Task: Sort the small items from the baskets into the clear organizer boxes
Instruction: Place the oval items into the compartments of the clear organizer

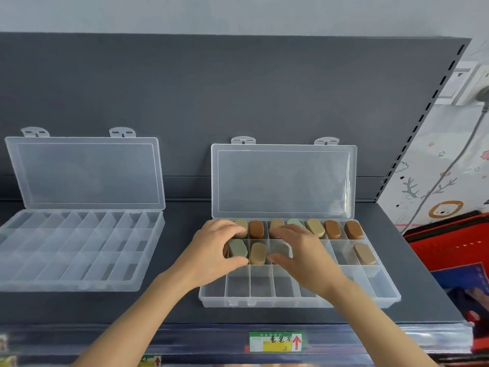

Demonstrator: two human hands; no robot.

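Lying lengthwise front-to-back: green item (237,249).

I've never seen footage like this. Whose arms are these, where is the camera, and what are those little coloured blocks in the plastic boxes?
There is no machine here: a person wears one camera on the head, looking forward and down, so you see their own bare arms. On a dark shelf stand two clear organizer boxes with lids open. The left box shows only bare compartments. The right box holds small rounded blocks in brown, tan and pale green, filling the back row and part of the middle one. The left hand closes around a green block; the right hand rests over the middle row, and whether it holds anything is hidden. No baskets are in view.
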